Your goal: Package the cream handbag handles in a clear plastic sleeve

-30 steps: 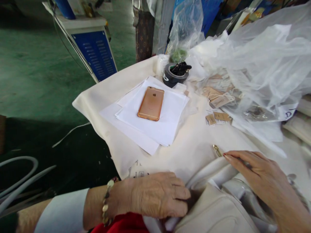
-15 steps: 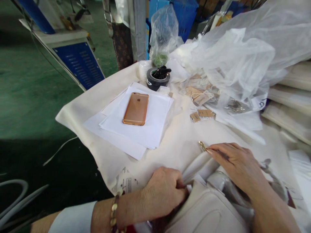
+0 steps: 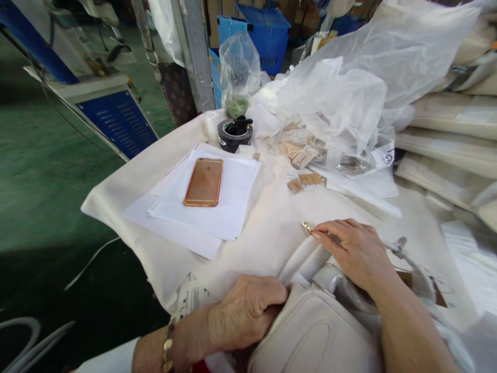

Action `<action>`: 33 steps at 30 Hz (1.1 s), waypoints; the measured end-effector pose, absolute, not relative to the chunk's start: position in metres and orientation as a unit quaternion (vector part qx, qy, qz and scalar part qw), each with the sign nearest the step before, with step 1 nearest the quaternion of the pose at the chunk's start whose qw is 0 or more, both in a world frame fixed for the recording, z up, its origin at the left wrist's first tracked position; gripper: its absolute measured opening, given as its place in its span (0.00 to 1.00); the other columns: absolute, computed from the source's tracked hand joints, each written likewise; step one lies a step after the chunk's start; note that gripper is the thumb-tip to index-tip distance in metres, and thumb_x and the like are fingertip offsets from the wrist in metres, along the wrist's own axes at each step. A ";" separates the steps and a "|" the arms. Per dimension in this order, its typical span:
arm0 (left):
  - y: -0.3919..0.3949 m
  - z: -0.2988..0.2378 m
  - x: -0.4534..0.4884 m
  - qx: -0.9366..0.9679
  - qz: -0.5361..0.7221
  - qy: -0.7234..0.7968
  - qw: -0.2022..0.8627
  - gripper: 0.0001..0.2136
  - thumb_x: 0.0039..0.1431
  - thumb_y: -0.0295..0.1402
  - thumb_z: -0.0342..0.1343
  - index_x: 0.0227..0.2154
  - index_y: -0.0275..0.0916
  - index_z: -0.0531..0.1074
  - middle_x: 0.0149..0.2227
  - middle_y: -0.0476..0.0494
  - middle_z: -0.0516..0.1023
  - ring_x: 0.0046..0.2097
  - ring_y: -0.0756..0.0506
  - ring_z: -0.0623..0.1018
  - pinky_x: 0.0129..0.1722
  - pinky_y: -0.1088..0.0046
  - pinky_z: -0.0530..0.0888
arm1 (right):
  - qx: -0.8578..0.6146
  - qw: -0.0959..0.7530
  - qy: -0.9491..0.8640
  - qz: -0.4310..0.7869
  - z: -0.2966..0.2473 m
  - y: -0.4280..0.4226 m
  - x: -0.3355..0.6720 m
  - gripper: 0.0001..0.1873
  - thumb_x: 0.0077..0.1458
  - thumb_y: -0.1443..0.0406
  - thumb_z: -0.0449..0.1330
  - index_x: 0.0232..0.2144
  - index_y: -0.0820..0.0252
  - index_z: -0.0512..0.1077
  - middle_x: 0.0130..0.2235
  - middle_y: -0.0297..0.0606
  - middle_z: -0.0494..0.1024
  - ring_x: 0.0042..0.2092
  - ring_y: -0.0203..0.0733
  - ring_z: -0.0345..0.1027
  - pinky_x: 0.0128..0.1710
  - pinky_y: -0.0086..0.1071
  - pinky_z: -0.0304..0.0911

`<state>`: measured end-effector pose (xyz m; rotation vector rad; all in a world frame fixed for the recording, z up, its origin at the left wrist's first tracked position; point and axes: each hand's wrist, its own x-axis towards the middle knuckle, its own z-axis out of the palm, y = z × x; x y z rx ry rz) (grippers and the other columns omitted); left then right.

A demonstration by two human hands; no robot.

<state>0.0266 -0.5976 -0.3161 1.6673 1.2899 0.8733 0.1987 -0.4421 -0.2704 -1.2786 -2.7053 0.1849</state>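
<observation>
A cream leather handbag (image 3: 310,336) lies at the near edge of a table covered in white cloth (image 3: 128,181). My left hand (image 3: 244,311) is closed on the bag's left edge, fingers curled into the opening. My right hand (image 3: 351,251) rests on top of the bag's white strap (image 3: 298,256), fingers bent over it, with a gold metal fitting (image 3: 306,227) just beyond the fingertips. A silver clasp (image 3: 398,243) shows to the right of that hand.
A rose-gold phone (image 3: 204,182) lies face down on white paper sheets (image 3: 233,207). Behind it stands a black tape roll (image 3: 234,135) with dark clips. Brown tags (image 3: 305,181), crumpled clear plastic (image 3: 349,93), stacked cream bags (image 3: 446,134) at right. A blue machine (image 3: 116,122) stands left.
My left hand has curled from lying flat into a grip on the bag's edge. The view has tilted up and shifted right, so the table's things appear lower and further left.
</observation>
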 end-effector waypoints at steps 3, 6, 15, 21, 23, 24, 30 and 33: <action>-0.592 -0.310 0.028 0.661 0.318 0.504 0.455 0.08 0.50 0.24 0.48 0.18 0.37 0.62 0.21 0.54 0.60 0.25 0.53 0.60 0.25 0.77 0.56 | -0.426 0.064 -0.901 0.056 -0.270 -0.443 0.198 0.12 0.60 0.59 0.52 0.31 0.50 0.75 0.35 0.31 0.81 0.40 0.45 0.71 0.40 0.40 0.54; -0.588 -0.304 0.034 0.539 0.357 0.531 0.547 0.08 0.49 0.27 0.49 0.17 0.37 0.66 0.19 0.55 0.59 0.23 0.54 0.59 0.24 0.79 0.57 | -0.424 0.067 -0.902 0.049 -0.271 -0.443 0.197 0.12 0.60 0.59 0.52 0.31 0.50 0.75 0.34 0.31 0.81 0.40 0.45 0.71 0.39 0.39 0.54; -0.588 -0.304 0.050 0.305 0.408 0.619 0.598 0.06 0.38 0.27 0.54 0.13 0.37 0.64 0.15 0.56 0.60 0.21 0.54 0.57 0.21 0.78 0.54 | -0.430 0.071 -0.899 0.050 -0.270 -0.445 0.195 0.12 0.59 0.60 0.52 0.31 0.51 0.75 0.34 0.33 0.81 0.40 0.46 0.70 0.39 0.40 0.53; -0.595 -0.309 0.047 0.352 0.414 0.637 0.547 0.08 0.42 0.30 0.55 0.29 0.38 0.69 0.18 0.57 0.65 0.23 0.52 0.63 0.23 0.77 0.57 | -0.422 0.076 -0.902 0.053 -0.268 -0.446 0.195 0.13 0.60 0.60 0.51 0.32 0.52 0.75 0.35 0.34 0.81 0.40 0.45 0.70 0.40 0.40 0.54; -0.592 -0.306 0.046 0.359 0.383 0.641 0.560 0.05 0.42 0.32 0.54 0.25 0.38 0.69 0.18 0.56 0.64 0.23 0.52 0.61 0.23 0.76 0.56 | -0.424 0.075 -0.901 0.053 -0.268 -0.446 0.194 0.12 0.60 0.60 0.52 0.31 0.52 0.75 0.34 0.34 0.81 0.40 0.45 0.70 0.40 0.40 0.54; -0.590 -0.304 0.045 0.351 0.365 0.644 0.574 0.04 0.41 0.33 0.54 0.22 0.38 0.68 0.17 0.55 0.63 0.23 0.52 0.60 0.23 0.76 0.55 | -0.428 0.070 -0.899 0.054 -0.268 -0.445 0.193 0.12 0.60 0.61 0.52 0.31 0.52 0.75 0.34 0.34 0.81 0.41 0.45 0.70 0.40 0.40 0.54; -0.599 -0.289 0.042 0.415 0.333 0.667 0.522 0.14 0.55 0.42 0.45 0.19 0.40 0.62 0.20 0.52 0.62 0.26 0.49 0.64 0.28 0.73 0.60 | -0.454 0.012 -0.886 0.094 -0.262 -0.442 0.185 0.11 0.60 0.62 0.53 0.34 0.54 0.76 0.37 0.37 0.82 0.44 0.48 0.70 0.42 0.41 0.54; -0.614 -0.291 0.045 0.505 0.339 0.654 0.450 0.18 0.60 0.49 0.40 0.29 0.41 0.65 0.27 0.48 0.68 0.31 0.45 0.69 0.32 0.70 0.65 | -0.450 0.006 -0.889 0.088 -0.257 -0.443 0.183 0.12 0.61 0.62 0.53 0.34 0.55 0.77 0.37 0.39 0.82 0.44 0.48 0.71 0.42 0.41 0.55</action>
